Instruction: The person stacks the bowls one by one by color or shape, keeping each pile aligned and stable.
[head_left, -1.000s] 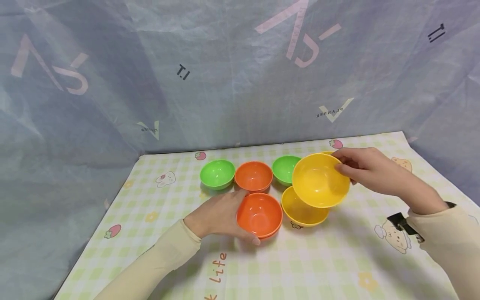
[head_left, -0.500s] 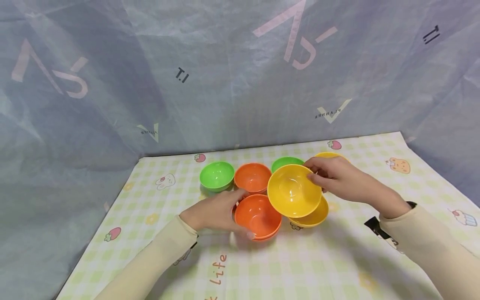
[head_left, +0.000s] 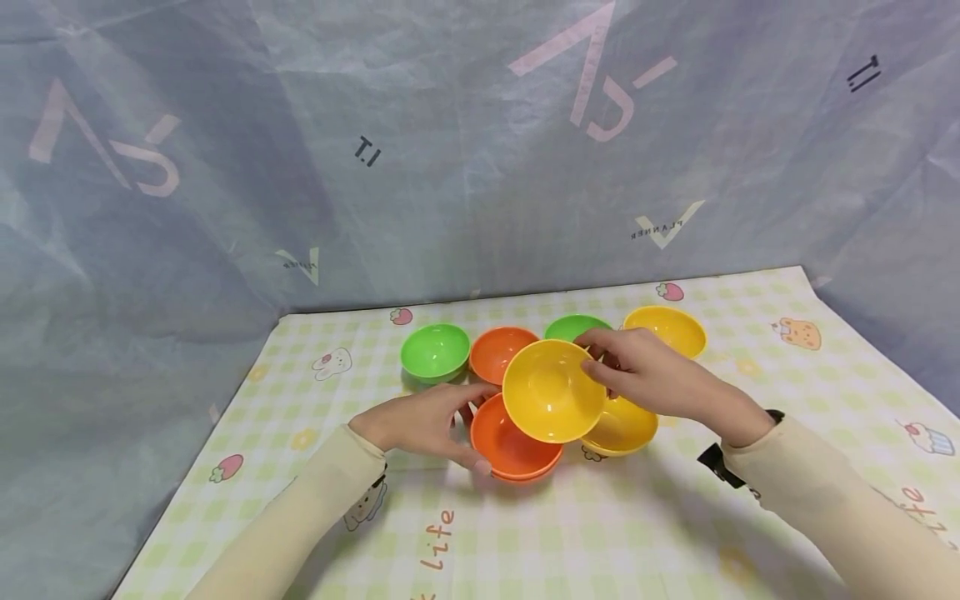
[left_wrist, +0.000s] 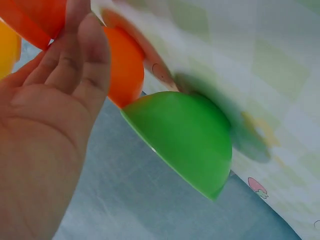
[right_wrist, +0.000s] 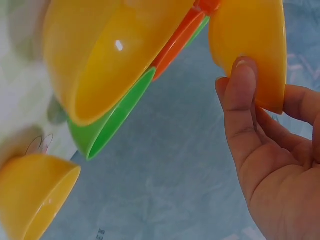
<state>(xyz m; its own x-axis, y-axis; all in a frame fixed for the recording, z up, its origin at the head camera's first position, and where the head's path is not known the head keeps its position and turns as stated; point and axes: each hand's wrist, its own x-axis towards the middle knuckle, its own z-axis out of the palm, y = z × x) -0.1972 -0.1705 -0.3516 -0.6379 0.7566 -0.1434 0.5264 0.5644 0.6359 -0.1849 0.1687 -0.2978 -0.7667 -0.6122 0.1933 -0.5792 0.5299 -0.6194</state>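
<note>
Your right hand [head_left: 645, 379] holds a yellow bowl [head_left: 553, 390] by its rim, fingers and thumb pinched on the edge nearest that hand. The bowl is lifted off the table and tipped, so its open side faces you. It hangs between your two hands, over the near edge of the orange bowl [head_left: 516, 446] and in front of another yellow bowl [head_left: 622, 427] that sits on the checked tablecloth [head_left: 600, 533] just under your right hand.

Your left hand [head_left: 420, 421] rests against the left side of that orange bowl, fingers lightly curved along its wall and the thumb reaching under its near edge. It steadies the bowl rather than lifting it; the bowl sits flat on the cloth. In the left wrist view the fingers [left_wrist: 75, 60] lie nearly straight against the orange side.

Behind your hands runs a row of bowls on the cloth: a green bowl [head_left: 435, 352] at the left, a second orange bowl [head_left: 497, 352] just beside it, another green bowl [head_left: 573, 327] partly hidden behind the lifted one, and a third yellow bowl [head_left: 666, 328] at the right end, apart from your right hand.

A blue-grey sheet [head_left: 450, 150] with printed letters hangs behind the table.
</note>
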